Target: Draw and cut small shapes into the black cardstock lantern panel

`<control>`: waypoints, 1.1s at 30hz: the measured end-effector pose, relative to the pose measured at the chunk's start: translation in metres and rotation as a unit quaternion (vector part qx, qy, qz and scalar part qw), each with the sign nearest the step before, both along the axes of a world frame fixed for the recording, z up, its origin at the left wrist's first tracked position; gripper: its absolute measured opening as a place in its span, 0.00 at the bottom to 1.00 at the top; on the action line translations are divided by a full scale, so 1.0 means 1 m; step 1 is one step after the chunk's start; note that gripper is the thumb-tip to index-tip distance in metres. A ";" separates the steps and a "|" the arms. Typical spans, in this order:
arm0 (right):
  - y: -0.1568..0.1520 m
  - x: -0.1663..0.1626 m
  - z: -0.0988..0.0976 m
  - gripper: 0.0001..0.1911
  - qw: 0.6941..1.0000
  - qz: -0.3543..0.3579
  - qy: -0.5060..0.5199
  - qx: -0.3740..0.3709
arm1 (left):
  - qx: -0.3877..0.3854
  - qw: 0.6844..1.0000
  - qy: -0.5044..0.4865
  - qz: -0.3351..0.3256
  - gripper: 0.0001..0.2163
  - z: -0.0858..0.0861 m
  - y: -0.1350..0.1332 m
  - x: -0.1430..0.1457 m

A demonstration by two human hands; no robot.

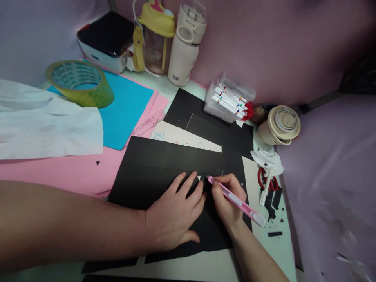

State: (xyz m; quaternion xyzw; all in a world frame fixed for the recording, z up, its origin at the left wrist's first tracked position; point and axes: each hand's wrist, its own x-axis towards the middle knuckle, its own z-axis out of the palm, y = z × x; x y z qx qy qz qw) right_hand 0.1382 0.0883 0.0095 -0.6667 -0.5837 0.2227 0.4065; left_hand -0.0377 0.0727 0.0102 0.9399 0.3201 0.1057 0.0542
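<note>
Black paper (141, 178) with faint fold lines lies in front of me. My left hand (179, 211) is flat on it, fingers stretched out and apart, holding nothing. Just right of those fingertips, my right hand (230, 199) grips a slim pink craft knife (235, 199) like a pen. The knife's dark tip meets the black paper, close to a small white triangular spot (199, 178). A second black sheet (232, 135) lies farther back, with a tapering cream strip (199, 145) showing between the two.
Pink sheets (58, 172), a blue sheet (123, 105), a tape roll (102, 92) and white cloth-like material (47, 121) lie left. Bottles (182, 58) and a marker box (217, 103) stand behind. Red-handled scissors (260, 178), black scraps (270, 207) and a lidded cup (268, 133) are right.
</note>
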 end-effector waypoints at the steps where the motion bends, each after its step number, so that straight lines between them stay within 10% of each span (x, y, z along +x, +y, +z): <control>1: 0.000 0.000 0.000 0.05 1.000 0.001 -0.003 0.001 | -0.001 1.000 -0.001 0.001 0.41 0.000 0.000 0.000; 33: -0.006 -0.004 0.001 0.02 0.992 0.077 -0.100 0.015 | -0.010 1.000 -0.001 -0.006 0.36 -0.001 0.000 0.001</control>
